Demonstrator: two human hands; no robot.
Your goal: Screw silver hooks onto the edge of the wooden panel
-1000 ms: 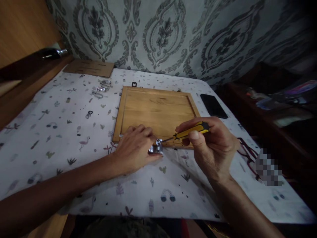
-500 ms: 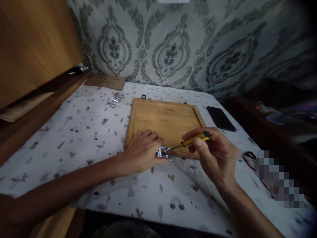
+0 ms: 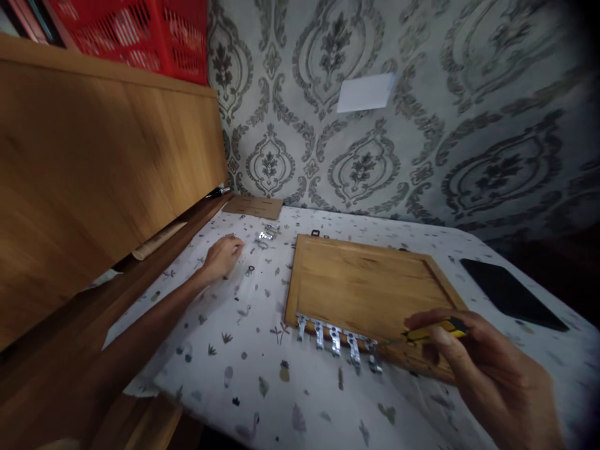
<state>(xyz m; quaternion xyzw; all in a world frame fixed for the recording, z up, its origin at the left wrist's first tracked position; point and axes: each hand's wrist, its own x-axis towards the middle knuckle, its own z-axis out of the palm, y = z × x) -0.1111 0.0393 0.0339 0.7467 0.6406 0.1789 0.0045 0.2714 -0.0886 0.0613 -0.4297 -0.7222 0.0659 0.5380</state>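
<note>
My right hand point(image 3: 497, 369) grips a yellow and black screwdriver point(image 3: 426, 334), its shaft pointing left to the end hook point(image 3: 375, 362) on the front edge of a framed wooden board point(image 3: 360, 287). Several shiny metal hooks point(image 3: 335, 340) line that edge, hanging over the tablecloth. My left hand point(image 3: 221, 257) is away from the board, low over the table's left side, with loosely bent fingers and nothing visible in them. Just beyond its fingertips lies a small pile of loose metal hooks point(image 3: 266, 235). A small dark ring-shaped piece point(image 3: 250, 270) lies nearer me.
A black phone point(image 3: 513, 294) lies right of the board. Flat brown cardboard point(image 3: 253, 206) sits at the back left. Along the left stands a wooden cabinet point(image 3: 112, 162) with a red basket point(image 3: 140, 34) on top. Small dark hangers point(image 3: 315, 233) show at the board's far edge.
My left hand has let go of the hook at the board's edge and moved left and back toward the loose hooks. The view has turned left; the screwdriver stays by the end hook.
</note>
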